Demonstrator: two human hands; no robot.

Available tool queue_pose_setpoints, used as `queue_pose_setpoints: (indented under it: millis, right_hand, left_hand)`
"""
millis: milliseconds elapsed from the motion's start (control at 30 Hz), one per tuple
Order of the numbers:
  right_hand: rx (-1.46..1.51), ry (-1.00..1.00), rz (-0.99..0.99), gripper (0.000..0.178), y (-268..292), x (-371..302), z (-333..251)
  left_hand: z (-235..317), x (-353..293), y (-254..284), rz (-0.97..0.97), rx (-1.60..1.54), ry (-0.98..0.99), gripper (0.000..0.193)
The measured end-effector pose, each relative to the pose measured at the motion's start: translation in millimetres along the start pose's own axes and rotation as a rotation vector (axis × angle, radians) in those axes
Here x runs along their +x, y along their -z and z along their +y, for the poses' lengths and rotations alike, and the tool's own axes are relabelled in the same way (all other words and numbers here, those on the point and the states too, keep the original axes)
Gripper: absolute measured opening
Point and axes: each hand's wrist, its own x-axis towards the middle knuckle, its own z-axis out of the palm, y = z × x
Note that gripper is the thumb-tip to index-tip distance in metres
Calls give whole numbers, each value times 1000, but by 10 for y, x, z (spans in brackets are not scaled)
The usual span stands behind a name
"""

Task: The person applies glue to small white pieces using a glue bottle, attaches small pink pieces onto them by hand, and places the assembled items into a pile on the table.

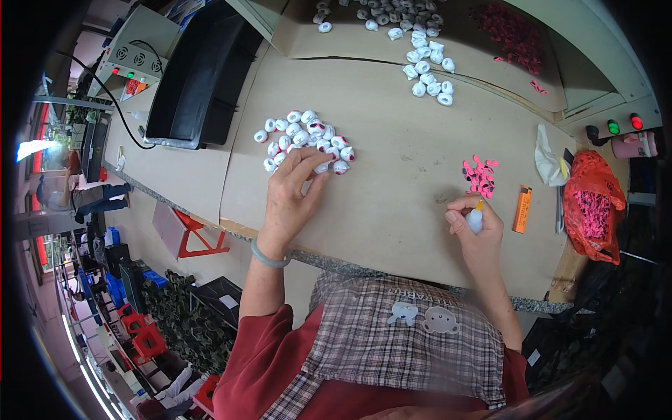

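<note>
My left hand (294,189), with a pale bangle on its wrist, is at the near edge of a pile of small round white pieces (294,129), some with pink and dark marks. Its thumb and fingers close around one white piece (322,167), partly hidden by the fingers. In my right hand (483,234) is a small whitish squeeze bottle (474,222), its yellow tip pointing up. Just beyond that hand lies a small heap of flat pink pieces (479,175), some with dark marks.
An orange box cutter (522,208) lies right of the pink pieces. A red plastic bag (593,203) of pink pieces sits at the right edge. More white pieces (427,66) lie at the back, below a shelf. A black tray (199,77) stands back left.
</note>
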Motion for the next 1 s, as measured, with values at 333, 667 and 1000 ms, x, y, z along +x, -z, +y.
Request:
queue_pose_setpoints:
  millis: [333, 667, 1000]
  right_hand:
    - [-42, -2, -41, 9, 61, 17, 90]
    - [64, -5, -114, 41, 86, 4, -29]
    - [180, -27, -106, 51, 194, -57, -50]
  left_hand:
    - [183, 230, -53, 24, 48, -39, 28]
    - [338, 1338, -993, -77, 170, -278, 19]
    - [399, 1139, -1083, -137, 19, -189, 20]
